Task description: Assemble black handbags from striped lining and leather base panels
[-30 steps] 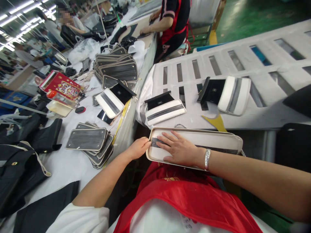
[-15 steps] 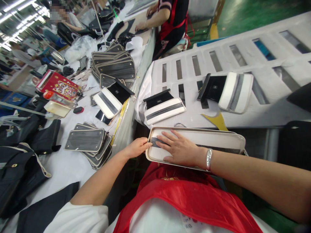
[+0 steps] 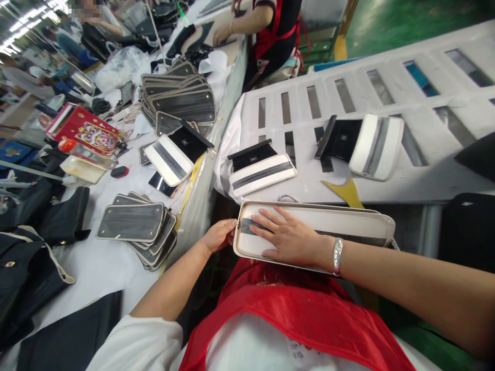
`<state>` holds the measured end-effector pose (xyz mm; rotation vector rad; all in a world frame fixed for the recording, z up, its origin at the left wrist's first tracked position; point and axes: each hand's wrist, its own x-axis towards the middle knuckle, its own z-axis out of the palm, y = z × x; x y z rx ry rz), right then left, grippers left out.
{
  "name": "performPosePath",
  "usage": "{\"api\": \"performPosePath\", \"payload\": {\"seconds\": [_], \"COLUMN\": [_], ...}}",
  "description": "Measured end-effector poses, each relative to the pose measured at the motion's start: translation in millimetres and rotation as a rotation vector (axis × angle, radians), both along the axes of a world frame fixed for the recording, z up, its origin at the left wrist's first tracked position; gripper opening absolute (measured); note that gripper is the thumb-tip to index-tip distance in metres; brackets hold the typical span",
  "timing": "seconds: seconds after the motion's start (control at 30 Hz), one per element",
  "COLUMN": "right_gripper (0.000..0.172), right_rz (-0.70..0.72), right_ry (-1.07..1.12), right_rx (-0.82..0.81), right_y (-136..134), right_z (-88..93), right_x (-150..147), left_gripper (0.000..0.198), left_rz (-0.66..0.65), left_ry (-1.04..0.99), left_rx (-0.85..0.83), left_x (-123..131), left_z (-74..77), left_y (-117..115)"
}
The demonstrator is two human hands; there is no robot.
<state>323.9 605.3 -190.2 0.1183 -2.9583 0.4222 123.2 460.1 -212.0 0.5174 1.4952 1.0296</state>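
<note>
A long white panel (image 3: pixel 358 220) with rounded corners, a raised pale rim and a dark lengthwise stripe lies across my lap, in front of the red apron. At its left end my left hand (image 3: pixel 219 236) is closed, with thumb and fingertips pinching the rim. My right hand (image 3: pixel 286 238) rests flat on the panel's face, fingers spread over the stripe. Just beyond the panel, on the slotted table, lie a white piece with a black flap (image 3: pixel 263 175) and a similar, larger white piece (image 3: pixel 376 147).
On the left table are a small stack of grey panels (image 3: pixel 130 222), a bigger stack (image 3: pixel 185 105), a white piece (image 3: pixel 168 159), a red box (image 3: pixel 85 131) and black bags (image 3: pixel 29 278). A yellow piece (image 3: pixel 345 191) hangs over the slotted table's (image 3: pixel 386 191) edge. A co-worker's arm (image 3: pixel 247 23) is at the back.
My left hand has shifted slightly along the panel's left rim, its thumb no longer lying over the face. The right hand stays flat; the panel has barely moved.
</note>
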Motion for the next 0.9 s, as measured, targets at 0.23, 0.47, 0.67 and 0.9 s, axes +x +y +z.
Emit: {"api": "performPosePath", "payload": {"seconds": [0.23,0.47,0.67,0.9], "right_gripper": [0.064,0.062,0.063,0.066], "right_rz": [0.006,0.008,0.010,0.031], "right_ry": [-0.007,-0.007,-0.030,-0.133], "right_rx": [0.005,-0.010,-0.087,-0.120], "right_y": [1,1,1,12], "right_z": [-4.1,-3.5,-5.5,29.3], "right_x": [-1,-2,-6,7], "left_gripper": [0.053,0.050,0.051,0.062], "left_rz": [-0.115,-0.295,-0.380,-0.270], "left_ry": [-0.020,0.053,0.210,0.374], "left_rx": [-0.060,-0.154,-0.273,-0.272], "left_x": [-9,-18,-21,1], "left_z": [3.8,26.8,36.9,29.4], "left_y": [6,21,33,30]}}
